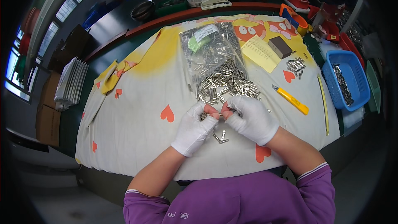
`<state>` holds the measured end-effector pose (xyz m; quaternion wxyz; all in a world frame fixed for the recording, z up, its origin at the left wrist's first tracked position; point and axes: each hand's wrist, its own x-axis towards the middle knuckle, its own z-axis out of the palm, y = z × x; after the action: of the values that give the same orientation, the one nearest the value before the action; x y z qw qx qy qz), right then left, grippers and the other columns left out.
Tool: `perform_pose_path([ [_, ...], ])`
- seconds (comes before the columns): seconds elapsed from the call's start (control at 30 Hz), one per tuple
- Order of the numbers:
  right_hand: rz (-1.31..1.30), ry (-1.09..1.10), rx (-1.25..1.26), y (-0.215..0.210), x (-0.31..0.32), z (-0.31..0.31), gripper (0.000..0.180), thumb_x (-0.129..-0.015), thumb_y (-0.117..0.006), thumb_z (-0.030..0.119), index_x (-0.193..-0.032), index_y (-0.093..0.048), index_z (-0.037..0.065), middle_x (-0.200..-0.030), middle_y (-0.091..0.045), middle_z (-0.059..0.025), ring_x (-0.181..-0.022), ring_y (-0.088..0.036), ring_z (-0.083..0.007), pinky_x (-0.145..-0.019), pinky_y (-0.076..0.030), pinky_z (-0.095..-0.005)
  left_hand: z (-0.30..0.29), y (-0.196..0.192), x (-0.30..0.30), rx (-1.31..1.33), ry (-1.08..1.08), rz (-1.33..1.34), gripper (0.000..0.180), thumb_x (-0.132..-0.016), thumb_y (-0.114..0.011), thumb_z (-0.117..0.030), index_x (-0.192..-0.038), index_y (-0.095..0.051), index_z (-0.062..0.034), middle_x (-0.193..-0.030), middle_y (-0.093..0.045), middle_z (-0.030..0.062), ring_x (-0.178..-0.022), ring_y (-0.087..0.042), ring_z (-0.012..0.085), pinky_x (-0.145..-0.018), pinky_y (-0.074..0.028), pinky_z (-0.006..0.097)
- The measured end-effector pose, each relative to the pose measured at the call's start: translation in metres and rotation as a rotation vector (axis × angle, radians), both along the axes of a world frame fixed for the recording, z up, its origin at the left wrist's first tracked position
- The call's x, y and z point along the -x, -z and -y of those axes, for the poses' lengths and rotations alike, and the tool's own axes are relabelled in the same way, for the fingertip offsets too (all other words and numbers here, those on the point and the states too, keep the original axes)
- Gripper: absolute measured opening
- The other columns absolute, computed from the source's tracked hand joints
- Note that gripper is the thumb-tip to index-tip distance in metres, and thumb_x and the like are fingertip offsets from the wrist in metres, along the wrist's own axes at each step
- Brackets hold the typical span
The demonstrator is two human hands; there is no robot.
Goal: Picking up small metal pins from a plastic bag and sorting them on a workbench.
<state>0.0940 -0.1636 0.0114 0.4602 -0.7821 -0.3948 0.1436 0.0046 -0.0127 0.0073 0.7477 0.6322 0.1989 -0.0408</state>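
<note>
A dark green worktop [101, 60] with a reddish-brown edge carried a white cloth [137, 99] printed with orange hearts and a yellow patch at its far side. On the cloth, just beyond the hands, lay a heap of small metal clips [226, 85], flat, silvery and narrow, spilling from the mouth of a clear plastic bag [209, 45] that held more of them along with a white label and a green slip.

Both hands wore white gloves with the fingertips cut off. The left hand [195, 128] had its grip closed, thumb and forefinger pinched on a small metal piece [203, 117]. The right hand [251, 118] also had its grip closed, bare fingertips pinched just beside those of the left, almost touching; what it pinched was too small to tell. Two loose clips [221, 137] lay on the cloth between the wrists.

To the right rested a yellow utility knife [291, 99], a yellow paper sheet [261, 53], a dark brown box [280, 46] and a blue plastic basket [348, 81] holding more metal parts. A white stapler [215, 1] sat at the far side.
</note>
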Motion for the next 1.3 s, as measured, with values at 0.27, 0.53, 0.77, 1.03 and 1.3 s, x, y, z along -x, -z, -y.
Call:
perform_pose_path([
  [0.27, -0.019, -0.038, -0.246, 0.006, 0.002, -0.002, 0.012, -0.074, -0.064, 0.005, -0.085, -0.061, 0.002, -0.074, -0.058, -0.0115, -0.064, -0.057, -0.0235, -0.060, -0.045, -0.0311, -0.009, 0.013, 0.001, 0.258, -0.012, 0.062, 0.011, -0.085, -0.055, -0.016, -0.087, -0.048, -0.0073, -0.066, -0.051, 0.0020, -0.045, -0.038, 0.0046, -0.039, -0.027, 0.018],
  [0.53, 0.207, -0.006, -0.171, 0.004, -0.003, 0.000, 0.013, -0.072, -0.067, 0.005, -0.084, -0.062, 0.004, -0.074, -0.059, -0.0099, -0.066, -0.057, -0.0246, -0.060, -0.045, -0.0315, -0.008, 0.010, 0.002, 0.237, 0.131, 0.051, 0.017, -0.089, -0.051, -0.026, -0.087, -0.048, -0.0093, -0.065, -0.051, 0.0005, -0.043, -0.035, 0.0047, -0.037, -0.025, 0.019],
  [0.77, 0.234, -0.034, -0.216, 0.005, -0.004, 0.001, 0.014, -0.072, -0.069, 0.007, -0.085, -0.063, 0.006, -0.074, -0.060, -0.0083, -0.067, -0.058, -0.0231, -0.060, -0.046, -0.0305, -0.006, 0.008, 0.001, 0.197, 0.115, 0.003, 0.022, -0.090, -0.049, -0.031, -0.086, -0.049, -0.0094, -0.062, -0.050, -0.0001, -0.040, -0.034, 0.0048, -0.036, -0.025, 0.019],
  [1.03, 0.332, -0.052, -0.278, 0.008, -0.007, 0.000, 0.013, -0.071, -0.070, 0.010, -0.082, -0.065, 0.007, -0.070, -0.058, -0.0074, -0.064, -0.057, -0.0243, -0.057, -0.045, -0.0328, -0.008, 0.003, 0.002, 0.175, 0.166, 0.030, 0.026, -0.092, -0.047, -0.034, -0.087, -0.049, -0.0085, -0.062, -0.051, 0.0001, -0.043, -0.036, 0.0045, -0.038, -0.026, 0.019],
  [1.3, 0.308, -0.074, -0.292, 0.007, -0.004, -0.002, 0.018, -0.065, -0.074, 0.009, -0.081, -0.068, 0.007, -0.068, -0.058, -0.0050, -0.062, -0.055, -0.0208, -0.056, -0.042, -0.0316, -0.006, 0.006, 0.002, 0.207, 0.170, 0.009, 0.030, -0.093, -0.045, -0.037, -0.090, -0.050, -0.0076, -0.064, -0.053, 0.0006, -0.046, -0.037, 0.0039, -0.040, -0.027, 0.018],
])
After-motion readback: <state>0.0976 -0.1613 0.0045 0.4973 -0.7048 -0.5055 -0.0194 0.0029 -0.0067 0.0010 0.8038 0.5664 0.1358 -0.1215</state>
